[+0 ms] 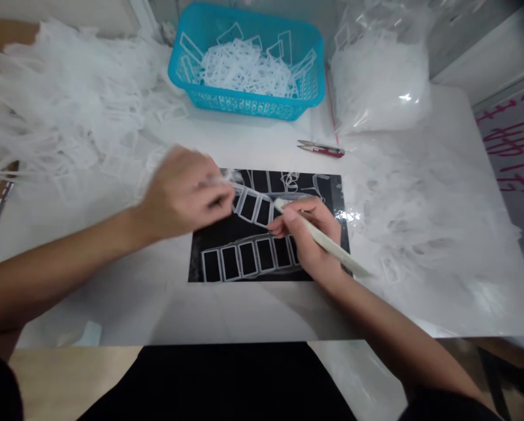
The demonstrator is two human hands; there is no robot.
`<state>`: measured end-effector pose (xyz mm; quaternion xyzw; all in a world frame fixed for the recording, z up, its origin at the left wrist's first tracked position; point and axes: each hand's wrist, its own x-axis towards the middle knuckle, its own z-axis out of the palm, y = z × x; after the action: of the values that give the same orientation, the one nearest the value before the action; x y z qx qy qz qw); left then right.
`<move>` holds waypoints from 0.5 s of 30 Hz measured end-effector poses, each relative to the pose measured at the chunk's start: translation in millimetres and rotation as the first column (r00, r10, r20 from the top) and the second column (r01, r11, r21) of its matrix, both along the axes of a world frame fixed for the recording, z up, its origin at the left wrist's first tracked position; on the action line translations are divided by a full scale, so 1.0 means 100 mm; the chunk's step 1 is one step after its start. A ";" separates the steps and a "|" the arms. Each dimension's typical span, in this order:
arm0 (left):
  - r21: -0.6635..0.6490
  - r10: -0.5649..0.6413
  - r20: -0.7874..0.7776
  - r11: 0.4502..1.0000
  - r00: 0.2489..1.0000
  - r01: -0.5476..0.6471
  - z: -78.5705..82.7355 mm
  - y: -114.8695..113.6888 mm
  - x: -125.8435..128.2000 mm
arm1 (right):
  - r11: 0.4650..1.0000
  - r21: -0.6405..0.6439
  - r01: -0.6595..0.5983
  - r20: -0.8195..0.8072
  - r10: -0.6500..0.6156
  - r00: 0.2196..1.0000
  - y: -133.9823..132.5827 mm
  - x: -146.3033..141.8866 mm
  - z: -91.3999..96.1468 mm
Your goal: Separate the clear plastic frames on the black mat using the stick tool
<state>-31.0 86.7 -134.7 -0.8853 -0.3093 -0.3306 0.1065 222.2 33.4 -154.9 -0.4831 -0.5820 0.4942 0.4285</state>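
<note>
My right hand (pixel 312 234) is closed round a pale, pen-like stick (pixel 326 241), its blunt tip over the black mat (pixel 218 234). Beside that tip, a strip of joined translucent rectangular frames (pixel 255 206) slants across the mat. My left hand (pixel 189 190), smeared by motion, is pinched at the mat's upper left. A blurred piece of translucent white plastic (pixel 230 175) shows at its fingertips; whether it joins the strip I cannot tell. A second strip of frames (pixel 248 257) lies along the mat's lower part, its right end hidden by my right hand.
A blue basket (pixel 248 105) of loose white frames stands at the back. Left of it spreads a heap of translucent frames (pixel 78 105). A filled clear bag (pixel 380 82) sits at back right, thread snips (pixel 321 148) before it. More clear pieces (pixel 402 216) lie at right.
</note>
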 end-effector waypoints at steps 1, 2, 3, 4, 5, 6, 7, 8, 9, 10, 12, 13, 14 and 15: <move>0.039 -0.072 -0.079 0.996 0.994 0.075 -0.08 -0.06 0.11 | 1.000 0.024 0.004 0.087 -0.006 0.996 0.00 0.04 0.00; 0.045 -0.118 -0.156 0.991 0.981 0.126 -0.15 -0.11 0.19 | 0.998 0.057 -0.013 0.190 0.002 0.982 0.01 0.07 -0.02; 0.029 -0.151 -0.210 0.987 0.966 0.160 -0.22 -0.14 0.25 | 0.994 0.094 -0.054 0.285 0.025 0.958 0.01 0.10 -0.04; 0.000 -0.165 -0.246 0.985 0.955 0.171 -0.26 -0.17 0.28 | 0.985 0.139 -0.106 0.355 0.051 0.934 0.01 0.11 -0.07; -0.025 -0.172 -0.272 0.985 0.947 0.172 -0.30 -0.18 0.29 | 0.970 0.186 -0.157 0.396 0.072 0.915 0.00 0.12 -0.11; -0.043 -0.175 -0.286 0.985 0.942 0.170 -0.32 -0.18 0.29 | 0.953 0.231 -0.196 0.415 0.086 0.906 0.00 0.12 -0.15; -0.054 -0.177 -0.292 0.984 0.940 0.168 -0.33 -0.18 0.29 | 0.938 0.266 -0.222 0.423 0.094 0.901 -0.01 0.12 -0.18; -0.059 -0.179 -0.295 0.984 0.939 0.169 -0.33 -0.17 0.29 | 0.928 0.285 -0.240 0.431 0.099 0.897 -0.01 0.12 -0.20; -0.057 -0.181 -0.297 0.984 0.938 0.171 -0.33 -0.16 0.29 | 0.923 0.293 -0.247 0.440 0.099 0.893 -0.01 0.11 -0.22; -0.050 -0.179 -0.299 0.984 0.937 0.172 -0.33 -0.16 0.30 | 0.922 0.297 -0.249 0.449 0.096 0.888 -0.01 0.11 -0.23; -0.027 -0.167 -0.310 0.986 0.936 0.168 -0.31 -0.15 0.31 | 0.919 0.300 -0.255 0.461 0.094 0.882 0.00 0.11 -0.23; -0.015 -0.161 -0.317 0.986 0.935 0.165 -0.31 -0.15 0.32 | 0.917 0.305 -0.259 0.461 0.095 0.882 0.00 0.11 -0.23; -0.007 -0.153 -0.321 0.987 0.935 0.160 -0.31 -0.15 0.33 | 0.915 0.310 -0.260 0.461 0.095 0.882 0.01 0.11 -0.23; -0.003 -0.144 -0.326 0.989 0.934 0.151 -0.31 -0.15 0.34 | 0.913 0.313 -0.262 0.461 0.095 0.882 0.01 0.11 -0.24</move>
<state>3.0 71.5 -166.2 -0.9471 -0.2166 -0.1905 0.1406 233.5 34.0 -178.6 -0.4364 -0.7873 0.2941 0.3213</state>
